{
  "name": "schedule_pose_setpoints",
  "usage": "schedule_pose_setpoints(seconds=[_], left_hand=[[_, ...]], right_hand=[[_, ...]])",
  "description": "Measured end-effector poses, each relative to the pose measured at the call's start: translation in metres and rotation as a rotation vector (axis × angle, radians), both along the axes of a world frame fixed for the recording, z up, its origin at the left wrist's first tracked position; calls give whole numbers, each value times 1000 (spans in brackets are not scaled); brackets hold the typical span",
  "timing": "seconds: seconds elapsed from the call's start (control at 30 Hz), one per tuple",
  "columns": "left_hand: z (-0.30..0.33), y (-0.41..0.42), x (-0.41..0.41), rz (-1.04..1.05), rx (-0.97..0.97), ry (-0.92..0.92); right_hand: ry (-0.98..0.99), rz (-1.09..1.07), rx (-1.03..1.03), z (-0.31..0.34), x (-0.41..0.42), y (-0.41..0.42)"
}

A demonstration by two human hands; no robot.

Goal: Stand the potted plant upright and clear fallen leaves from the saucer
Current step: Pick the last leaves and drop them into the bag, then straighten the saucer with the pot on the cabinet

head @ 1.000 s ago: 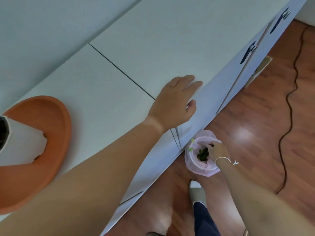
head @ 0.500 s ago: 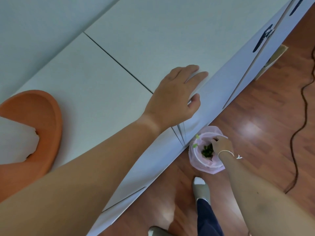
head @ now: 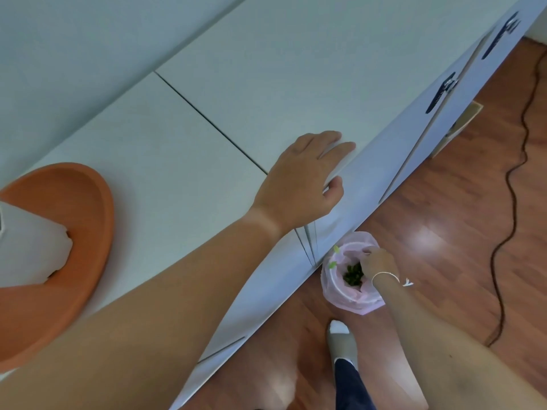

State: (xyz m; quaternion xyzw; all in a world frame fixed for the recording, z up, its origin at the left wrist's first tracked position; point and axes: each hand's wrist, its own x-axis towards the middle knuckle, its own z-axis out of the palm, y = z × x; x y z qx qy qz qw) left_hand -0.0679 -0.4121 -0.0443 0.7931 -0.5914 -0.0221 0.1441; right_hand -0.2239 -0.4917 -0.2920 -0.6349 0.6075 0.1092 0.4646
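fingers of my left hand (head: 299,184) are lying flat, gripping nothing, on the cabinet (head: 207,108) edge. my right hand (head: 377,261) is reaching into the bin (head: 349,297); its grip i cannot tell. saucer (head: 88,208) and white pot (head: 26,247) are sitting cropped at left.

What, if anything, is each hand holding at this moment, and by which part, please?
The left hand holds nothing; it rests on the cabinet top's edge. The right hand is at the bin bag's rim; whether it grips anything cannot be told.

The right hand (head: 377,261) now sits lower over the pink-lined bin (head: 349,294), and more of the saucer (head: 88,208) shows than half a second ago
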Motion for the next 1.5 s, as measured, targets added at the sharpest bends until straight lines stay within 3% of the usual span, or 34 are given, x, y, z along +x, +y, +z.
schedule_pose_setpoints(seconds=[0.3, 0.5, 0.67, 0.8, 1.13, 1.5], left_hand=[[9, 11, 1, 28, 23, 179], [20, 41, 6, 119, 87, 282], [47, 77, 20, 214, 56, 245], [71, 111, 35, 288, -40, 204], [81, 224, 48, 556, -221, 302], [52, 345, 31, 780, -280, 176]], right_hand=[[-86, 99, -175, 89, -3, -21], [-307, 33, -406, 167, 10, -37], [-474, 86, -636, 234, 35, -30], [-586, 169, -707, 281, 67, -13], [-760, 466, -578, 315, 155, 96], [-731, 674, -281, 286, 207, 211]])
